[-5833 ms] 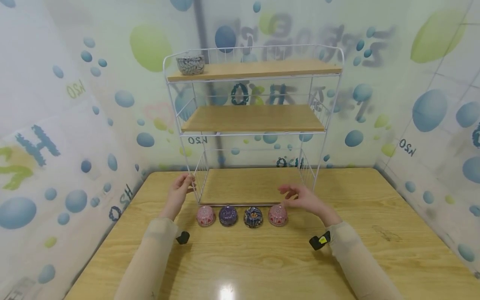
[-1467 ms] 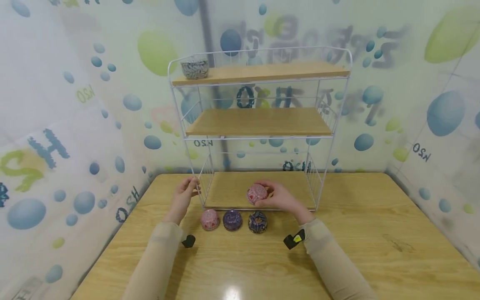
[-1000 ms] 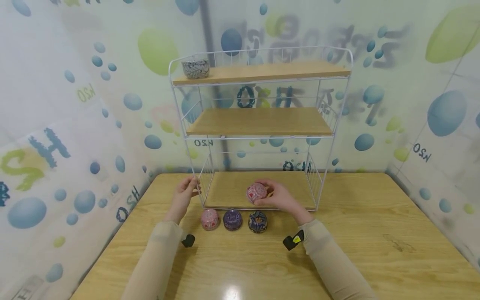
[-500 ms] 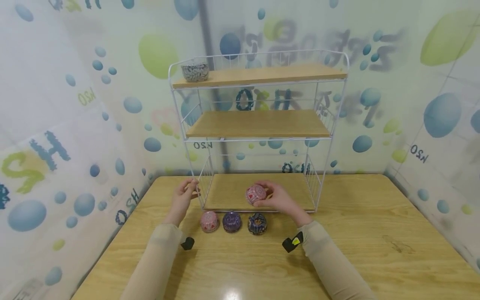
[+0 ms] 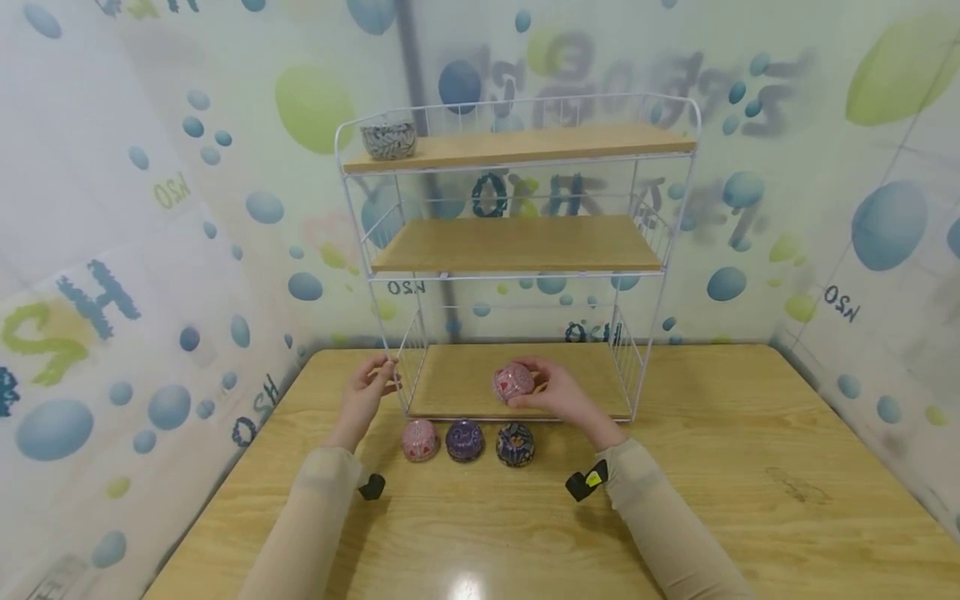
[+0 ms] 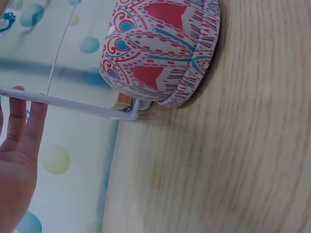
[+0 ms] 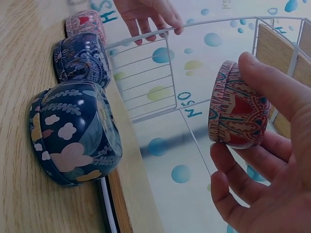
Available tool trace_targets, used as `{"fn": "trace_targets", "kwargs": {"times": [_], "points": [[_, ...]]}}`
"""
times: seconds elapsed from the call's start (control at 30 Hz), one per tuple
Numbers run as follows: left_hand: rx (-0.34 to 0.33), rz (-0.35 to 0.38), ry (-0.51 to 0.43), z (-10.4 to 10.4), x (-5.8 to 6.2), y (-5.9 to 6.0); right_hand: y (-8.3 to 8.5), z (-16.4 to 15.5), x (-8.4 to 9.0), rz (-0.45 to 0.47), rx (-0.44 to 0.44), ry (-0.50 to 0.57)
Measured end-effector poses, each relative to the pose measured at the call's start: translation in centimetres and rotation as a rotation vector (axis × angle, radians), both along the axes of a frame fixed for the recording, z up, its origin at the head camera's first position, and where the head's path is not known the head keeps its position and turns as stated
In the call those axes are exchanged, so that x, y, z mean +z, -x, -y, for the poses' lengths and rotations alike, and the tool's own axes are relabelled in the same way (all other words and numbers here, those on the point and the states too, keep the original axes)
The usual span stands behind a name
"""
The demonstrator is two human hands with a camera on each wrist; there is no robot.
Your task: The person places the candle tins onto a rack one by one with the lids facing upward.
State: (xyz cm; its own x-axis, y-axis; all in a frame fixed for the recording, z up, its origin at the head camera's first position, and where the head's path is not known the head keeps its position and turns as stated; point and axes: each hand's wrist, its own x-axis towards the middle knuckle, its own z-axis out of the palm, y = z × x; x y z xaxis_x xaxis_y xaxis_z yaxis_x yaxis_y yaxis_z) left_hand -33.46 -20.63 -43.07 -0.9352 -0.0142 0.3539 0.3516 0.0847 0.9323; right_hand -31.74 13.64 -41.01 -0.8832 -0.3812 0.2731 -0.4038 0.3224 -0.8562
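My right hand (image 5: 558, 393) holds a small round pink tin (image 5: 513, 382) with red patterns. Thumb and fingers grip its sides in the right wrist view, and it appears raised over the bottom shelf board (image 5: 450, 367). At the lower left, my left hand (image 5: 365, 392) holds the front left post of the white wire shelf rack (image 6: 77, 106). On the table before the rack stand a second pink tin (image 5: 420, 440), a purple tin (image 5: 465, 440) and a dark blue floral tin (image 7: 73, 133) in a row.
A black-and-white leaf-patterned tin (image 5: 389, 138) stands at the left end of the top shelf board (image 5: 540, 146). Below it is the middle shelf board (image 5: 517, 242). The rack stands on a wooden table (image 5: 712, 467) against a patterned wall.
My right hand has taken the rightmost pink tin from the row and lifted it to the left over the bottom board. Over the last second and a half both hands stay nearly still.
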Motion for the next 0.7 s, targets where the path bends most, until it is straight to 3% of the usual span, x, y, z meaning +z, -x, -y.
{"fn": "trace_targets", "kwargs": {"times": [0.2, 0.47, 0.7], "points": [[0.003, -0.002, 0.040, -1.0, 1.9, -1.6, 0.0, -0.2, 0.2, 0.012, -0.024, -0.001], [0.014, -0.097, 0.090, -1.1, 1.7, -1.7, -0.1, -0.5, 0.4, 0.015, -0.015, 0.014], [0.032, -0.105, 0.099, -1.3, 1.8, -1.9, 0.0, -0.5, 0.3, 0.028, -0.017, 0.056]]}}
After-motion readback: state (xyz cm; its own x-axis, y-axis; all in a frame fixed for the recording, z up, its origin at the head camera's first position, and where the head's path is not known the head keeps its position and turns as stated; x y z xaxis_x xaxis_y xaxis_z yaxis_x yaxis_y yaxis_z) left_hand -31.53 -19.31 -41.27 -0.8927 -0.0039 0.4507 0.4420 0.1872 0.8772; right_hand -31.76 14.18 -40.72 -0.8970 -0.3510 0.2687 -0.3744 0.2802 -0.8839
